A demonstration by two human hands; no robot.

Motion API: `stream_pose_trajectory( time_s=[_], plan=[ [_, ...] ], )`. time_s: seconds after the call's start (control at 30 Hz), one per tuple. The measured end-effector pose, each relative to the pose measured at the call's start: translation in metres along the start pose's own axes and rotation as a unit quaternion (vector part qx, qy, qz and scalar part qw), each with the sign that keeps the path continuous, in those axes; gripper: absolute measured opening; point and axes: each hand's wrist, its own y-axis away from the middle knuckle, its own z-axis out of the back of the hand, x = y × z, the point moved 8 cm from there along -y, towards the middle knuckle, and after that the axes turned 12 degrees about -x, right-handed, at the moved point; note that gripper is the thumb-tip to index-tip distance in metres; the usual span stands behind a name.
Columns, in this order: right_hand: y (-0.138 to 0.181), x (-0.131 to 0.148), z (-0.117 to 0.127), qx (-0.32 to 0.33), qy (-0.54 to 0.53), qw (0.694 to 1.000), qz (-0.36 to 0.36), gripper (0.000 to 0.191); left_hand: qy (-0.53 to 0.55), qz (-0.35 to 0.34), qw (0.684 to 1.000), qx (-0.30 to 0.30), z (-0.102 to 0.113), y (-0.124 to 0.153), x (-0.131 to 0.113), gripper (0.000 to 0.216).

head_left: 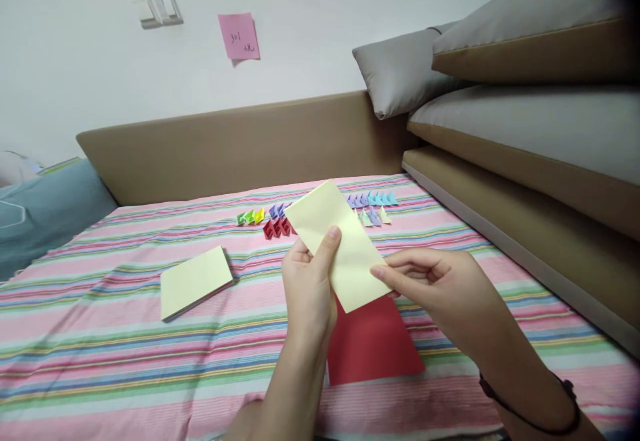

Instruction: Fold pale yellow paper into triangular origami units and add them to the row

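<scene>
I hold a pale yellow paper strip (336, 241) up over the striped bed sheet (100, 361). My left hand (309, 281) pinches its left edge, thumb on the front. My right hand (430, 287) pinches its lower right edge with curled fingers. Under the hands a red paper sheet (373, 344) lies flat on the sheet. A stack of pale yellow paper (195, 281) rests to the left. Behind the strip sit rows of small folded paper pieces: green and yellow (250, 216), red (277, 227), purple and blue (373, 199).
A tan padded bed frame (225, 144) runs along the back and right. Grey cushions (405, 71) are stacked at the right. A blue pillow (45, 211) lies at the left. A pink sticky note (239, 36) and a switch (155, 9) are on the wall.
</scene>
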Motion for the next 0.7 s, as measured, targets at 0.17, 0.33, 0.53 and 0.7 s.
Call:
stream_pose_trajectory(
  time_s=[0.17, 0.33, 0.53, 0.7],
  plan=[
    [0.003, 0.003, -0.003, -0.007, 0.028, 0.999, 0.022, 0.015, 0.021, 0.008, 0.999, -0.028, 0.002, -0.001, -0.005, 0.029],
    [0.007, 0.006, -0.007, -0.02, 0.085, 0.994, 0.06, 0.016, 0.033, -0.004, 0.998, -0.05, 0.01, -0.009, -0.011, 0.031],
    [0.01, 0.016, -0.004, -0.04, 0.102, 0.989, 0.097, 0.014, 0.032, -0.033, 0.999, -0.027, 0.01, -0.007, -0.017, 0.028],
    [0.011, 0.017, -0.003, -0.031, 0.09, 0.992, 0.086, 0.013, 0.028, -0.05, 0.998, -0.008, 0.007, -0.003, -0.022, 0.032]
  ],
)
